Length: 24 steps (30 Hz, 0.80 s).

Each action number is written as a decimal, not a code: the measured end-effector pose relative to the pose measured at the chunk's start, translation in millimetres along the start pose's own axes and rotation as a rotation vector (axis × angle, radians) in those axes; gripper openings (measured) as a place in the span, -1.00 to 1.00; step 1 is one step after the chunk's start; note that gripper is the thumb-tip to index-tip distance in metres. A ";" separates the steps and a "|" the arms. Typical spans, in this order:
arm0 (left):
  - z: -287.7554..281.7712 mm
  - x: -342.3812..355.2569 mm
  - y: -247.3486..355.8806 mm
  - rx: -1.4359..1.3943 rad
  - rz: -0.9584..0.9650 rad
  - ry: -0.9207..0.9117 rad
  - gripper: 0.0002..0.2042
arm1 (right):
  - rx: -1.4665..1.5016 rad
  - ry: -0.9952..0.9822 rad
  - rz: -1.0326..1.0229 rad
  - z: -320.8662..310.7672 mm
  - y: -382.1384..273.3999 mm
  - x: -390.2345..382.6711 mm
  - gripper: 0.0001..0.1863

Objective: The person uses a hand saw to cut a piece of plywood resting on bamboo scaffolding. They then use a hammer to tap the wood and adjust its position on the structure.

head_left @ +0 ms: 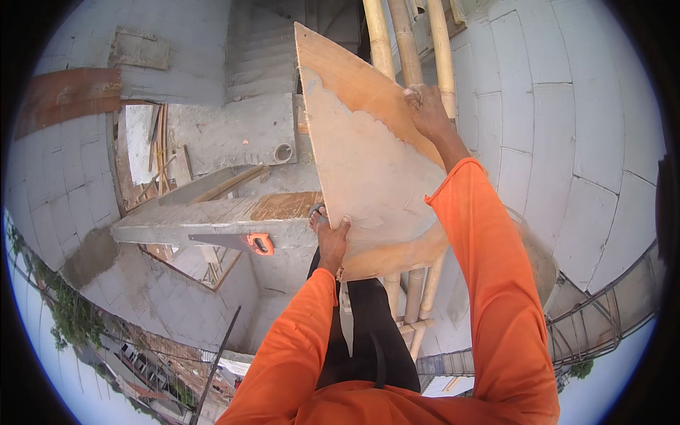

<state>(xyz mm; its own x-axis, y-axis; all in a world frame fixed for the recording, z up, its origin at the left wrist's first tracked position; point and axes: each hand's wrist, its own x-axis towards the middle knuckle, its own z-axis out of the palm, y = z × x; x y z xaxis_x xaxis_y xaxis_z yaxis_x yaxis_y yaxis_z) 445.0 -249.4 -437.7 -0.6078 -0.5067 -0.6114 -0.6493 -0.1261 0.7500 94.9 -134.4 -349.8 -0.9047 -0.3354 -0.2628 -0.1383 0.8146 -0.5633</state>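
A plywood board (pixel 372 166), smeared with pale grey cement over much of its face, is tilted up in front of me between both hands. My left hand (pixel 331 242) grips its lower left edge, thumb on the face and the other fingers partly hidden. Farther up, my right hand (pixel 428 112) is closed around the upper right edge. Left of the board, a handsaw (pixel 234 242) with an orange handle lies along the edge of a concrete beam (pixel 170 221). Part of my sandalled foot (pixel 316 210) shows beside my left hand.
Bamboo poles (pixel 406 42) run behind the board, close to my right hand. Block walls (pixel 552 134) rise on both sides. Concrete stairs (pixel 262 60) lie at the far side, with a short pipe end (pixel 282 152) below them. A window opening (pixel 205 265) sits under the beam.
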 end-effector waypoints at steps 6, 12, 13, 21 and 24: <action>-8.3 48.2 -11.9 0.001 -0.198 0.251 -0.38 | 0.098 -0.209 0.203 54.2 55.0 -96.0 -0.50; -14.8 92.4 -74.0 -0.037 -0.161 0.256 -0.42 | 0.082 -0.435 0.656 97.3 194.4 -254.2 -0.52; -20.1 99.8 -93.9 0.014 -0.265 0.204 -0.46 | 0.059 -0.447 0.679 101.4 207.7 -283.1 -0.53; 25.0 104.9 -153.6 0.463 -0.514 0.163 -0.40 | 0.039 -0.492 0.834 111.8 238.9 -421.1 -0.57; 41.4 113.4 -177.4 0.929 -0.487 0.303 -0.33 | 0.096 -0.438 0.905 108.1 230.0 -436.5 -0.61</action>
<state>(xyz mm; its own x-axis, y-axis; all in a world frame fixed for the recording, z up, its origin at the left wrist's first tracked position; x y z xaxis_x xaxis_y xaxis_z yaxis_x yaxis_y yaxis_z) 472.3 -249.1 -650.5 -0.1367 -0.7820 -0.6082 -0.9589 0.2584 -0.1168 501.6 148.2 -449.3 -0.4238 0.2299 -0.8761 0.5769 0.8142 -0.0654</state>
